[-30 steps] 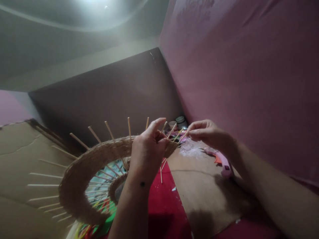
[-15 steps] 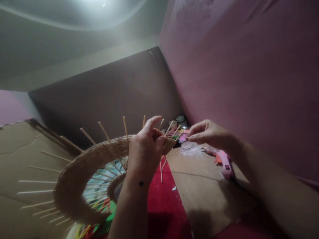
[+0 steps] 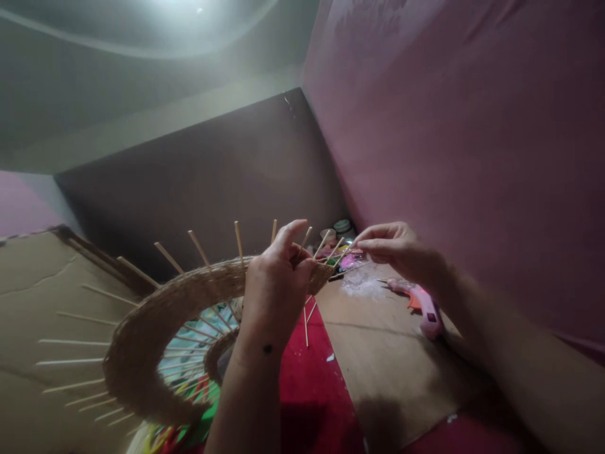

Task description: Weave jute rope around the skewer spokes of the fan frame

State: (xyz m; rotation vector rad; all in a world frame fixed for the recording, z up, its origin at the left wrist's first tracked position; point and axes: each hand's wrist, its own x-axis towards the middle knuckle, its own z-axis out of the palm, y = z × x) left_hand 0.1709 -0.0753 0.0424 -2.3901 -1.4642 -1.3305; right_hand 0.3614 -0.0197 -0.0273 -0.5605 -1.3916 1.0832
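**A:** What is found nearest?

**B:** A red cloth [image 3: 309, 384] and a cardboard sheet [image 3: 378, 359] are spread beneath the work. Above them a woven ring [image 3: 155, 315] is held up, tilted, clear of the cloth. It is held by the left hand [image 3: 276, 293], whose grip is closed on the ring's far rim, among the thin sticks [image 3: 237, 239] that jut from it.

**A:** And the right hand [image 3: 399, 252]?

**B:** Its grip is pinched shut just beside the stick tips at that same rim. Whether a stick or a fine strand is caught there cannot be told.

**A:** What could be spoiled?

**B:** A stick could be snapped or bent out of line if the pinch is dragged sideways. The weave could be loosened if the rim is squeezed too hard. A pink glue gun [image 3: 428, 312] is lying on the cardboard near the right forearm and could be knocked.

**A:** Farther off?

**B:** Small jars [image 3: 341, 227] are stood in the corner, by the pink wall [image 3: 472, 126].
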